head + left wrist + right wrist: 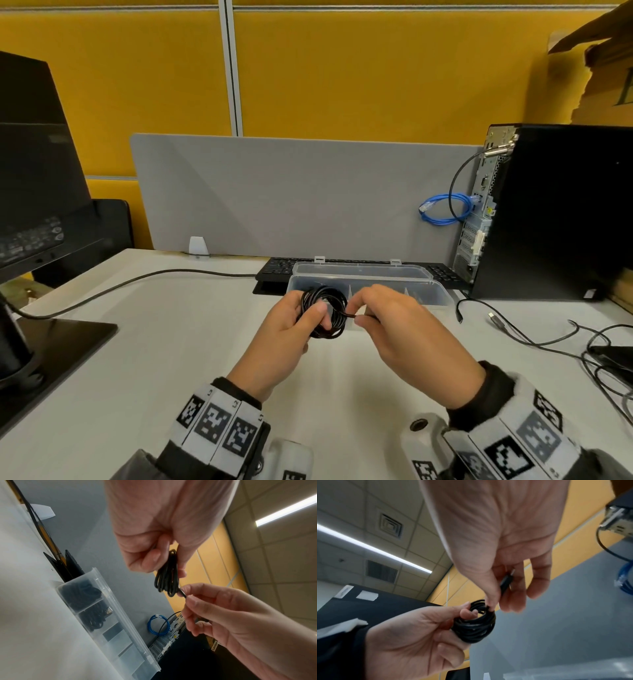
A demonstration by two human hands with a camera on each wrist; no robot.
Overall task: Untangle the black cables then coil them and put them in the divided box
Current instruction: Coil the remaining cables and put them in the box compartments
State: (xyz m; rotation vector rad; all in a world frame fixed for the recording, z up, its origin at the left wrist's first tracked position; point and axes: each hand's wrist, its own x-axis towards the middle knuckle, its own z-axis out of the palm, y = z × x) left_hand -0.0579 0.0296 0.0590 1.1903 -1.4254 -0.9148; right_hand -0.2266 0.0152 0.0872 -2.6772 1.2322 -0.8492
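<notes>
Left hand: the left hand [286, 330] is gripping a coiled black cable [324, 312], thumb pressing on the loops and fingers curling behind them.
Right hand: the right hand [399, 323] is pinching the cable's free end [506, 582] between thumb and fingertips, right beside the coil.
Coil position: it is hanging above the counter [171, 342], just in front of the divided box [435, 291].
Divided box: it is lying open on the counter; the left wrist view is showing black cables [85, 595] filling two end compartments.
Loose cables: more black cables [548, 337] are trailing on the counter at the right.
</notes>
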